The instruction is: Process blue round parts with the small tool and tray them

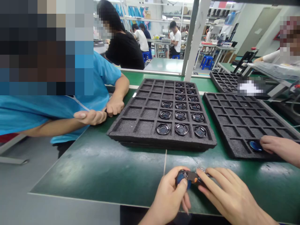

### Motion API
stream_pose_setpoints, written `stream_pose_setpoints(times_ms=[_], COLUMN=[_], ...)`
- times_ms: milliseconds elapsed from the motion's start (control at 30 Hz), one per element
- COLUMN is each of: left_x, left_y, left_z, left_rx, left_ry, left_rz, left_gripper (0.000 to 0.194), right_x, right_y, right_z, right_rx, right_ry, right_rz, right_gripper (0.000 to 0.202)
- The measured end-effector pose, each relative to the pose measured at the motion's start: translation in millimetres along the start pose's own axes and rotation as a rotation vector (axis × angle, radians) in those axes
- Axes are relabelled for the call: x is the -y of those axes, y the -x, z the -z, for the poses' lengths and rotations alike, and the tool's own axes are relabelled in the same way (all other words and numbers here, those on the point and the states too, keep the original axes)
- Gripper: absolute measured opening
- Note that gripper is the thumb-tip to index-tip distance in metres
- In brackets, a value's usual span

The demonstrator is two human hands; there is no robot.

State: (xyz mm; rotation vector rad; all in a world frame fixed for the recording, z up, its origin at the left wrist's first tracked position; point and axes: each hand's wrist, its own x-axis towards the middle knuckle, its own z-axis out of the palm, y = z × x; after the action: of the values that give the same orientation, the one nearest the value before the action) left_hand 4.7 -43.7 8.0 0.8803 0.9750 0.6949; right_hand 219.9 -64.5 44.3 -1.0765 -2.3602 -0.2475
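My left hand [170, 195] and my right hand [228, 195] meet at the near edge of the green table [98, 168]. Together they grip a small round dark part with a blue face and an orange strip [187, 177]. A black foam tray [140, 120] lies beyond my hands, its right columns holding several round dark parts [181, 129]. A second black foam tray [241, 122] sits to the right, with one blue round part [255, 146] in its near row.
Another person's hand [278, 147] rests beside the blue part in the right tray. A person in a blue shirt [47, 112] leans in at the left, hands together by the tray's corner. A white post [195, 40] stands behind the trays. More workers sit at far benches.
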Motion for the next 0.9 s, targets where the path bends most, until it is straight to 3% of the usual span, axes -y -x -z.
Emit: stream_pose_setpoints(times_ms=[133, 233, 300, 400, 567, 767, 900], left_x=[-1, -1, 1, 6, 11, 10, 9], left_y=[-3, -2, 0, 3, 5, 7, 7], left_z=[1.3, 0.9, -0.1, -1.6, -2.0, -2.9, -1.6], left_rx=[-0.016, 0.021, 0.038, 0.070, 0.110, 0.124, 0.135], left_ry=[0.098, 0.129, 0.134, 0.137, 0.194, 0.216, 0.241], left_rz=[0.027, -0.017, -0.084, -0.149, -0.157, -0.132, -0.121], left_gripper=[0.050, 0.054, 0.058, 0.064, 0.064, 0.066, 0.063], right_x=[-9, -16, -18, -22, -31, -33, -31], right_y=[-3, -3, 4, 23, 50, 46, 42], right_z=[26, 39, 38, 30, 23, 26, 31], right_rx=[-0.145, -0.045, 0.059, 0.108, 0.232, 0.205, 0.172], right_ry=[0.090, 0.069, 0.010, 0.014, 0.089, 0.103, -0.005], right_rz=[-0.037, -0.085, -0.116, -0.181, -0.222, -0.222, -0.300], right_gripper=[0.029, 0.033, 0.033, 0.034, 0.041, 0.042, 0.041])
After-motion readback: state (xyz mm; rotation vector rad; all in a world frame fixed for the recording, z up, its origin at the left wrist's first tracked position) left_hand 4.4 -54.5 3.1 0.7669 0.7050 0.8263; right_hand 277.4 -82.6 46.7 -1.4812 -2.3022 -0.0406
